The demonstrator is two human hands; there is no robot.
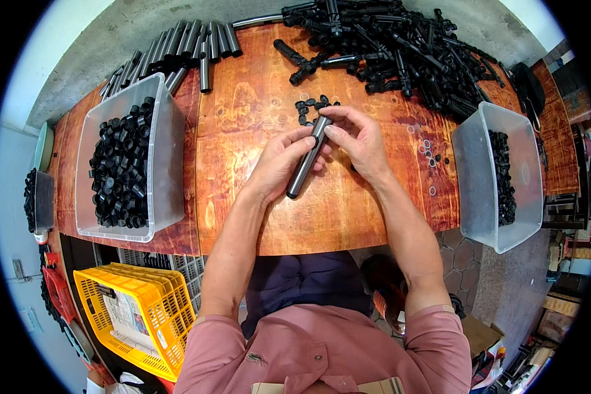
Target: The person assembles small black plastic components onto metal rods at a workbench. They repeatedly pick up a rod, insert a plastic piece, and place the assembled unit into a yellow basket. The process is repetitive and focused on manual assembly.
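Note:
A dark, shiny tube (301, 172) slants between my two hands, above the middle of the wooden table. My left hand (284, 154) is closed round its middle, with the thumb on top. At the tube's far end, the thumb and fingers of my right hand (356, 139) pinch it. Whether a small part sits at that end is hidden by the fingers. Just beyond my hands lie several small black caps (303, 105) on the table. To the right, thin clear rings (427, 144) and a few small black pieces are scattered.
A clear bin (177, 157) of black caps stands at the left, and another bin (469, 190) with small black parts at the right. Similar tubes (184, 39) lie at the back left. Black jointed fittings (400, 52) are heaped at the back right. Yellow crates (167, 295) stand below, left.

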